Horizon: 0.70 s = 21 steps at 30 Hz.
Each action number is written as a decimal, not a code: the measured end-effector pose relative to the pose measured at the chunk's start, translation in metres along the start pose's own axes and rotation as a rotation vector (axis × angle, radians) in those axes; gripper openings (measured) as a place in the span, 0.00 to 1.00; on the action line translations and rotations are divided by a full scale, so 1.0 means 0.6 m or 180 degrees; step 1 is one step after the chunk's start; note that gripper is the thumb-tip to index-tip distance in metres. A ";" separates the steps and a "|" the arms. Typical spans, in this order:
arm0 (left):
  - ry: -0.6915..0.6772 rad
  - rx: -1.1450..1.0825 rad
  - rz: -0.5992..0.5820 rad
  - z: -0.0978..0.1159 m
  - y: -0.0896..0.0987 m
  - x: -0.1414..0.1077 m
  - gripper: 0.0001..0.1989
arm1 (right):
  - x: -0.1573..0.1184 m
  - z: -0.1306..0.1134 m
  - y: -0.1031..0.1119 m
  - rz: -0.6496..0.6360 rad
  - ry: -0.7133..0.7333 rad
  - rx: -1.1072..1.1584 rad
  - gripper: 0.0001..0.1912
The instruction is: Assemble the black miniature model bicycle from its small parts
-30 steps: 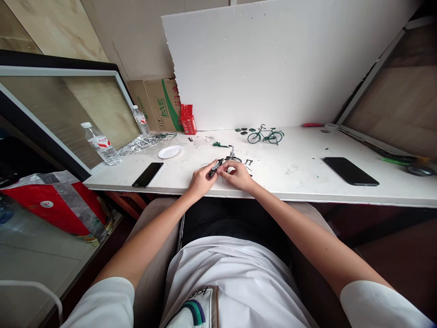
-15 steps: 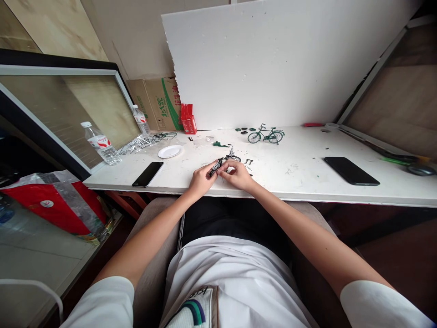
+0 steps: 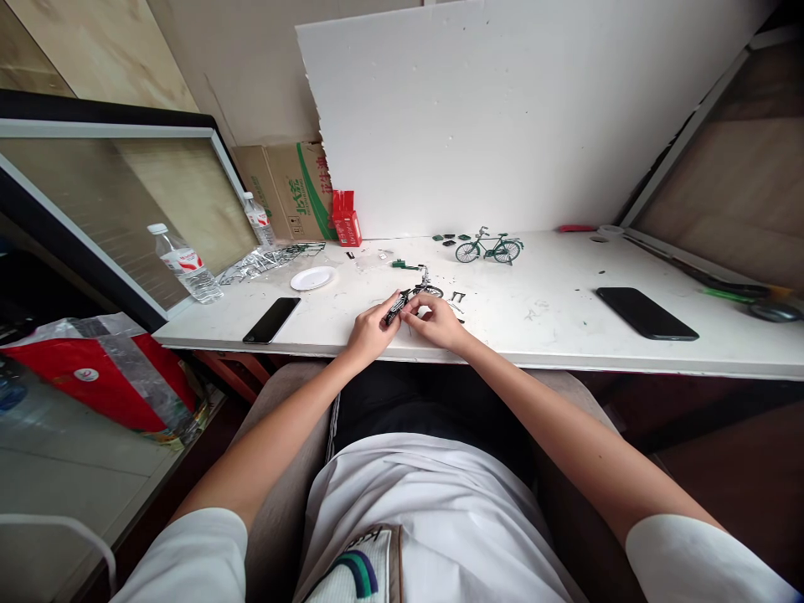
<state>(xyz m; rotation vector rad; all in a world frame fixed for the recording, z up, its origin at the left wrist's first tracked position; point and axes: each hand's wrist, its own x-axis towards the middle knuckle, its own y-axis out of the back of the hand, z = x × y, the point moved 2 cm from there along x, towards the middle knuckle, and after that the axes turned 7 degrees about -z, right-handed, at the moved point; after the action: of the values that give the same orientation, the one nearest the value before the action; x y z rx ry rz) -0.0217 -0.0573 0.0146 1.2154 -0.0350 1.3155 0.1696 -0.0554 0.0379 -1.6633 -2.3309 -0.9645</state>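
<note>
A small black model bicycle [image 3: 430, 291] lies tilted near the table's front edge, its handlebar end pointing away from me. My left hand [image 3: 372, 329] is closed round its near end, thumb and fingers on the dark spoked wheel [image 3: 396, 308]. From the other side my right hand [image 3: 438, 321] is closed in a pinch against the same part of the bicycle. Whether a tiny piece sits between those fingertips is hidden. Loose small black parts [image 3: 458, 297] lie just right of the bicycle. Behind it is a green piece [image 3: 407, 265].
A finished-looking green model bicycle [image 3: 490, 248] stands at the back. Phones [image 3: 272, 320] [image 3: 646, 314] lie left and right. A white plate [image 3: 313, 278], water bottles [image 3: 187, 262], part frames [image 3: 270, 260] and a red box [image 3: 347, 219] are on the left. A white board [image 3: 502, 117] rises behind.
The wheel end of the black bicycle has turned slightly in my left fingers, showing more of its spokes. Both hands stay in nearly the same place.
</note>
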 end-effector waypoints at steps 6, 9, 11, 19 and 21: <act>-0.0054 -0.0012 -0.0009 -0.003 -0.004 0.000 0.25 | 0.000 -0.001 0.000 0.0011 -0.0015 -0.0036 0.10; -0.0050 0.0000 -0.0002 -0.004 -0.003 0.000 0.25 | 0.000 -0.002 0.000 0.0011 -0.0022 -0.0035 0.10; -0.0034 0.0007 -0.0005 -0.004 -0.004 0.000 0.25 | 0.000 -0.002 0.001 0.0008 -0.0016 -0.0037 0.10; -0.0013 0.0023 -0.0016 -0.006 -0.004 0.001 0.25 | -0.001 -0.005 0.000 -0.0004 0.0054 -0.0116 0.10; -0.0002 0.0021 -0.0009 -0.005 -0.003 0.002 0.25 | -0.002 -0.006 0.000 -0.0009 0.0060 -0.0126 0.11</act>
<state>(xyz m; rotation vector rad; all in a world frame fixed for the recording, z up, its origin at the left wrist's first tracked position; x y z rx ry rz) -0.0218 -0.0539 0.0124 1.2210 -0.0294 1.3137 0.1689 -0.0584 0.0402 -1.6583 -2.3176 -1.0285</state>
